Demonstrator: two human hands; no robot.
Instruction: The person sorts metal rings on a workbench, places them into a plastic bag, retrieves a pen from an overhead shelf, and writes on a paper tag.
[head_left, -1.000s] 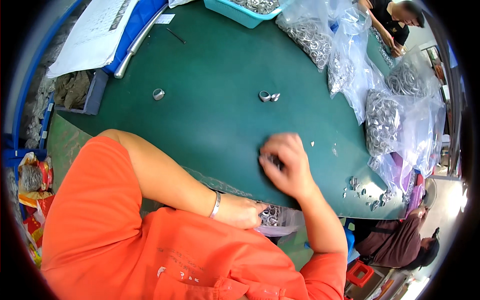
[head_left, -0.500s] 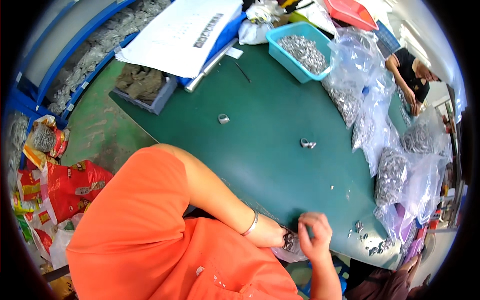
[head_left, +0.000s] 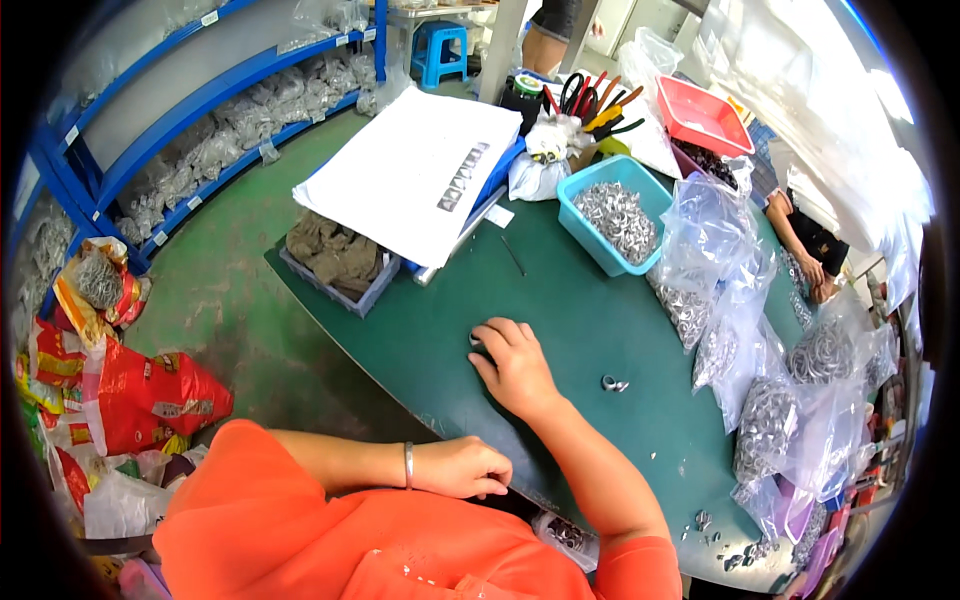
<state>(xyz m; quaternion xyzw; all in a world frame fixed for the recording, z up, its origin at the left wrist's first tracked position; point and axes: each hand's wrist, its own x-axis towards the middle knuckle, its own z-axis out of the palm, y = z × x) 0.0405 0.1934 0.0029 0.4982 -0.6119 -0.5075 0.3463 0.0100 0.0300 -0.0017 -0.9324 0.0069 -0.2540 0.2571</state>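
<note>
While my bare right hand (head_left: 517, 368) has its fingertips at a silver metal ring (head_left: 475, 341), down-left from the rectangular turquoise plastic basket (head_left: 590, 243), I cannot tell whether they clamp it; my bare left hand (head_left: 462, 468), farther from that basket, curls, its grip hidden.

Printed matter, none legible.
The white sheet (head_left: 395, 180) bears a dark printed strip (head_left: 463, 178); the red bag (head_left: 140, 390) bears blurred print.

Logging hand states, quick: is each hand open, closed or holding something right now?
Left hand: fingers loosely curled; whether it holds anything cannot be told.
Right hand: fingers at a silver ring; whether they grip it cannot be told.
</note>
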